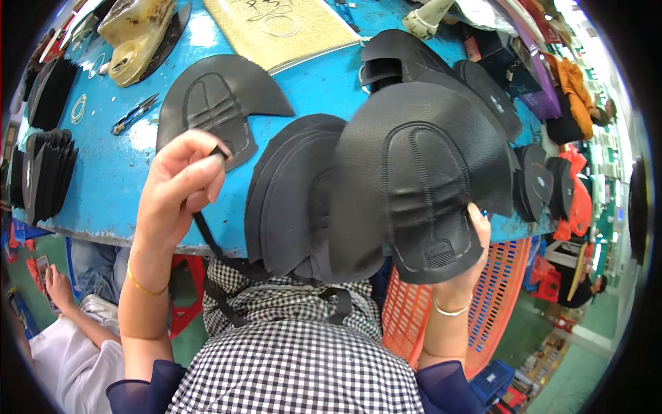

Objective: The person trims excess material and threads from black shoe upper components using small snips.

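Black panel [427,165] gripped by right hand [465,283], just right of panel stack [276,186]; tiny black bit [221,152] pinched by left hand [181,178]. Panel being handled singly, looks like; steady grip probably needed next.

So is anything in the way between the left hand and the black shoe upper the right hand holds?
A stack of black shoe pieces shows between the left hand and the black shoe upper, but it seems to lie lower, so probably nothing visible blocks them.
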